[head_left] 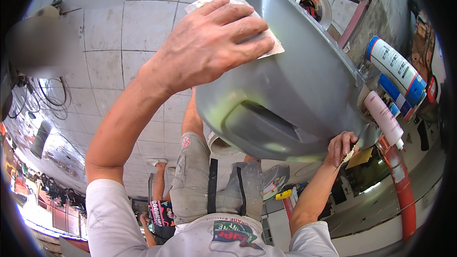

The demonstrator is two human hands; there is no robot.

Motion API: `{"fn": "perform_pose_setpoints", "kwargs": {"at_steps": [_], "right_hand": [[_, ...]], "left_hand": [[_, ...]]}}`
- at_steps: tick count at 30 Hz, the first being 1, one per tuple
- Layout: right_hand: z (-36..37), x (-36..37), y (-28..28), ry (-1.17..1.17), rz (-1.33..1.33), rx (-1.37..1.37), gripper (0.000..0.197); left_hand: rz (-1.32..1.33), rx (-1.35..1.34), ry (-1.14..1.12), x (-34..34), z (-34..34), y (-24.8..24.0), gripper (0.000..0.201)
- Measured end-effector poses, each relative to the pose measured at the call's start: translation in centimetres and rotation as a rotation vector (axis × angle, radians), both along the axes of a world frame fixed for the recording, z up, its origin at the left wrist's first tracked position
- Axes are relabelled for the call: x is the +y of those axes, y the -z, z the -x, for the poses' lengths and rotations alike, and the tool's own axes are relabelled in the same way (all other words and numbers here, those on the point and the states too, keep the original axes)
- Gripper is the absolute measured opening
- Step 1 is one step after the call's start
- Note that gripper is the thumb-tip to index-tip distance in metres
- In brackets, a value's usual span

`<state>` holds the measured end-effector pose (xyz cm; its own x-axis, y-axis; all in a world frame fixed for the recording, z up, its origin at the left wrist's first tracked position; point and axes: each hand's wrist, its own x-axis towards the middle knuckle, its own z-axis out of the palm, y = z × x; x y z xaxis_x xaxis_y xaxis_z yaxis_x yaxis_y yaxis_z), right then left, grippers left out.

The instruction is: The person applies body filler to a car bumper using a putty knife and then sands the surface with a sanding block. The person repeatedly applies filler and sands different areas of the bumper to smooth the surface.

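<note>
A grey car bumper fills the upper middle, with yellow-green patches around its dark slot-like recess. My left hand lies over a flat, pale rectangular plate, fingers bent across it, at the bumper's upper left. Light residue marks the plate's edges; its exact kind is unclear. By the bumper's lower right edge, my right hand is closed. A crumbly yellowish mass shows along its palm side. What the fingers hold is mostly hidden.
Right of the bumper are a white-and-blue canister and a pink-and-white tube. A red post stands farther right. A white bucket sits behind the bumper. Another person is at lower left; cables lie on the floor.
</note>
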<state>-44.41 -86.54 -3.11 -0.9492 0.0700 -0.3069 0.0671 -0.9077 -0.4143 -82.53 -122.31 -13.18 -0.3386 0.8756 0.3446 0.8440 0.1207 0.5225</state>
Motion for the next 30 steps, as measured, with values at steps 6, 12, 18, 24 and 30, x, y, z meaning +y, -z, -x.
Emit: {"fn": "perform_pose_setpoints", "kwargs": {"at_steps": [6,12,18,24,30], "right_hand": [[0.3,0.4,0.6,-0.013,0.024,0.005,0.04],[-0.1,0.5,0.4,0.018,0.023,0.03,0.041],[0.0,1.8,1.1,-0.063,0.033,0.079,0.042],[0.1,1.9,1.3,-0.073,0.012,0.098,0.038],[0.0,1.9,1.2,-0.066,0.022,0.102,0.042]], "left_hand": [[0.035,-0.007,-0.071,0.3,-3.9,1.1,0.039],[0.048,-0.034,-0.022,0.6,-1.2,0.1,0.035],[0.178,-0.104,0.097,4.3,1.6,-0.7,0.044],[0.119,-0.129,0.193,2.1,0.3,-1.3,0.04],[0.057,-0.253,0.009,0.3,0.0,0.5,0.047]]}}
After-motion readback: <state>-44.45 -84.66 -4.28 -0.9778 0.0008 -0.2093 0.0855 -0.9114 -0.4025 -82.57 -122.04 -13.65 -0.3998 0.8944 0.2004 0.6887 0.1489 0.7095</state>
